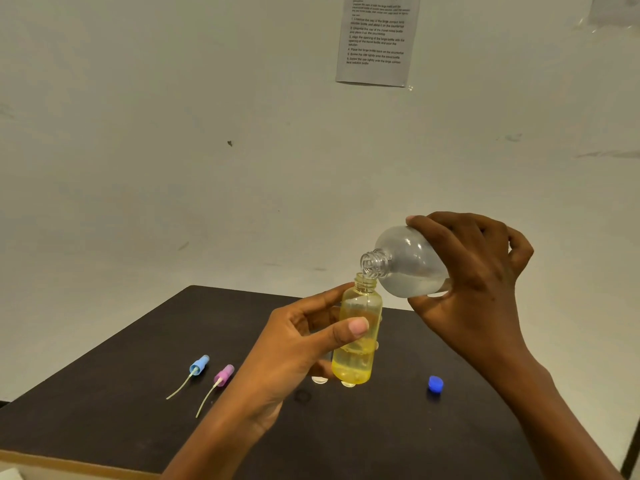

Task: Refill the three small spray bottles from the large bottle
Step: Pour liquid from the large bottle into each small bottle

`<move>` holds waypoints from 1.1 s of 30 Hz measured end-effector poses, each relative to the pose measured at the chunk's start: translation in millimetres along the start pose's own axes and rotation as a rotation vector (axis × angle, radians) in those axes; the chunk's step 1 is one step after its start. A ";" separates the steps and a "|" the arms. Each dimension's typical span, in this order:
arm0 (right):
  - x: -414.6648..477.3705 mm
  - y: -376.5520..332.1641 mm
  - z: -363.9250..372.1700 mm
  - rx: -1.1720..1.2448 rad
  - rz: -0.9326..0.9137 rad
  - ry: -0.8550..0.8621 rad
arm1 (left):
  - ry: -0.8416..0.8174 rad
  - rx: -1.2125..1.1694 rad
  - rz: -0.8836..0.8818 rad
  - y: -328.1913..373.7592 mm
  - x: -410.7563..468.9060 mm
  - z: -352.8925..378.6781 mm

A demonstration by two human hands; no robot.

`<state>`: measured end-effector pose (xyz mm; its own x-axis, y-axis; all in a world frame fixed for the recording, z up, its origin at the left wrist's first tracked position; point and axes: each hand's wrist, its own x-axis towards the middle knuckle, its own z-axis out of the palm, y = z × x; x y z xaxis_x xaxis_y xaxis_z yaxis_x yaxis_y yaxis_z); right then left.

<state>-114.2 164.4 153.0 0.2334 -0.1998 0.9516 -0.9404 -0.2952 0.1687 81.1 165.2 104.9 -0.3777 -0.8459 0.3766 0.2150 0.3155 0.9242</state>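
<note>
Notably, the right hand clamped the large bottle, its long axis sloping down and leftward from that hand. Its open neck met the mouth of the small yellow bottle, gripped near upright by the left hand.

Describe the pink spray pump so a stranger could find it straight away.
On the dark tabletop, look left of the left hand gripping the yellow bottle. Two pump heads with pale dip tubes lie there. Pick the pink pump head, nearer the hand; the blue pump head lies farther left.
</note>
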 end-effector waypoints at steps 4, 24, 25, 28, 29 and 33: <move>0.0 0.2 0.1 0.002 -0.003 -0.002 | 0.001 -0.005 0.004 -0.6 0.2 -0.2; 2.0 -1.5 -0.2 0.006 -0.011 -0.002 | -0.001 0.002 0.004 -0.3 -0.3 -1.6; 2.2 -1.9 -0.2 0.004 -0.011 -0.001 | 0.000 -0.002 0.004 -0.3 -0.4 -1.8; 2.8 -2.8 -0.2 0.006 -0.009 0.003 | 0.003 -0.004 0.005 0.4 -0.8 -1.8; 2.9 -3.1 -0.3 0.008 -0.008 0.003 | 0.004 -0.002 0.007 0.6 -0.9 -1.9; 2.9 -3.4 0.0 0.011 -0.013 0.001 | 0.009 0.000 0.006 1.0 -1.4 -2.3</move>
<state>-110.3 164.8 155.1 0.2449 -0.1950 0.9497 -0.9346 -0.3082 0.1777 84.0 165.7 105.1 -0.3679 -0.8481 0.3813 0.2175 0.3201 0.9221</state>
